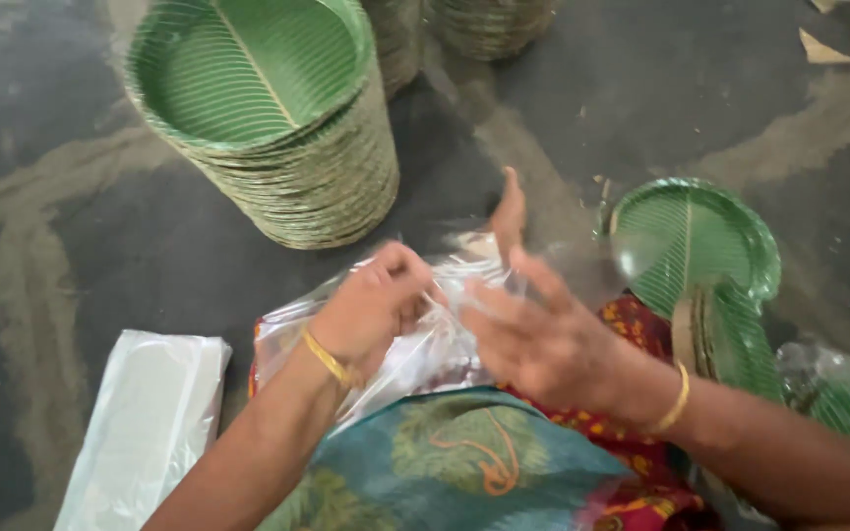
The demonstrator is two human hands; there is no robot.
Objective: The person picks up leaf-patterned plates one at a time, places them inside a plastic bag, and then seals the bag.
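- Landmark: clear, crinkled plastic bag [425,344], lying across the person's lap on patterned teal and red cloth [464,457].
- Left hand [371,310], yellow bangle at wrist, sits on the bag's left part; fingers curled together and pinching the plastic near its upper edge.
- Right hand [533,329], also with a yellow bangle, is at the bag's right edge; fingers spread apart, a little blurred, thumb raised above the bag. Whether it grips the plastic: cannot tell.
- Tall stack of round green leaf-print paper plates [268,118] stands on the dark floor, well beyond the bag, up and to its left.
- Smaller tilted pile of the same green plates [700,265] lies just right of the bag, near the right forearm.
- Flat pile of pale translucent plastic bags [145,428] lies on the floor left of the bag, beside the left forearm.
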